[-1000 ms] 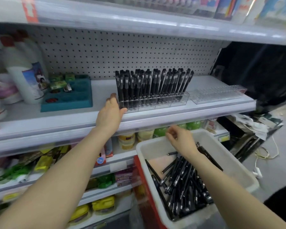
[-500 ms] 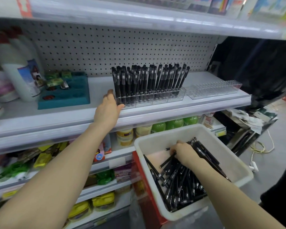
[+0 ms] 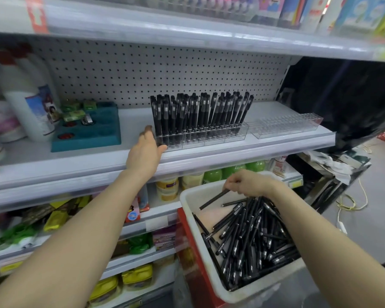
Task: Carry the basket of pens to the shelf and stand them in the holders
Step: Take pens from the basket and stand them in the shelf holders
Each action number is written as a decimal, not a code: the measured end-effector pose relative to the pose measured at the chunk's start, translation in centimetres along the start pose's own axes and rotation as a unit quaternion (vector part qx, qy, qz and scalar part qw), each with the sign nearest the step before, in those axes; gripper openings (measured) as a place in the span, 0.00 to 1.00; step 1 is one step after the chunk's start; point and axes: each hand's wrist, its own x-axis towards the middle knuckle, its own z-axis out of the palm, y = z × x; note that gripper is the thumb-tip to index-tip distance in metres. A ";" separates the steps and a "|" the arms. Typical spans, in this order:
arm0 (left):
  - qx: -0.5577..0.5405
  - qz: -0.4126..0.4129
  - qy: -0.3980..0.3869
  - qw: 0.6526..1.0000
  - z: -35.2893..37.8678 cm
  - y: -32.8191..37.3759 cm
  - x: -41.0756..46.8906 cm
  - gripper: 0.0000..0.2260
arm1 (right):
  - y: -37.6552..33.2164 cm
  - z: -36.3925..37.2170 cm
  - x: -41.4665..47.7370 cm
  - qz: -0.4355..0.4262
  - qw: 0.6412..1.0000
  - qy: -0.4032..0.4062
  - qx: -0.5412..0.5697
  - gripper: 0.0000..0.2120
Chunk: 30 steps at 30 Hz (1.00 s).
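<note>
A white basket (image 3: 188, 197) at the lower right holds several loose black pens (image 3: 251, 236). My right hand (image 3: 249, 182) is above the basket's far end and pinches one black pen (image 3: 213, 199), which slants down to the left. On the white shelf (image 3: 129, 158) a clear holder (image 3: 200, 137) stands packed with several upright black pens. My left hand (image 3: 146, 152) rests against the holder's left end, thumb at its front corner. A second clear holder (image 3: 285, 125), with no pens in it, lies to the right.
A teal tray (image 3: 87, 134) with small items and white bottles (image 3: 29, 107) sit left on the same shelf. Lower shelves carry green bottles (image 3: 231, 172), jars and packets. A red box (image 3: 191, 252) is under the basket. Cables lie on the floor at the right.
My right hand dipped into the pile of pens, then came up holding one pen. My left hand stayed at the holder's left end.
</note>
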 end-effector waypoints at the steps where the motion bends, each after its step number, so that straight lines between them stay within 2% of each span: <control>1: 0.000 0.002 -0.001 1.000 0.0 0.0 0.0 0.28 | -0.7 -0.7 -0.3 -0.007 1.000 0.011 0.020 0.09; 4: -0.004 0.005 -0.002 1.000 0.0 0.0 0.0 0.28 | -2.6 -2.8 -0.5 -0.055 0.985 0.096 0.129 0.03; 7: -0.002 0.008 0.000 1.000 -0.1 0.0 0.0 0.28 | -5.2 -4.4 -0.4 -0.108 0.937 0.196 0.269 0.12; 9: -0.002 0.008 -0.001 1.000 -0.1 0.0 0.0 0.28 | -6.7 -5.2 -0.1 -0.131 0.901 0.262 0.320 0.13; 12: 0.000 0.005 -0.001 1.000 -0.1 -0.1 0.0 0.28 | -8.4 -6.0 1.1 -0.127 0.879 0.357 0.291 0.07; 14: 0.002 0.005 0.000 1.000 -0.1 -0.1 0.1 0.28 | -9.1 -6.4 2.2 -0.122 0.875 0.398 0.246 0.07; 18: -0.004 0.002 0.001 1.000 -0.1 0.0 0.1 0.28 | -10.5 -7.0 3.6 -0.132 0.868 0.440 0.186 0.07; 27: -0.007 0.000 0.005 1.000 0.1 -0.1 0.2 0.29 | -12.3 -7.5 6.0 -0.129 0.900 0.408 0.079 0.12; 30: -0.006 -0.006 0.005 1.000 0.0 0.0 0.3 0.29 | -12.4 -7.2 6.7 -0.145 0.899 0.390 0.136 0.14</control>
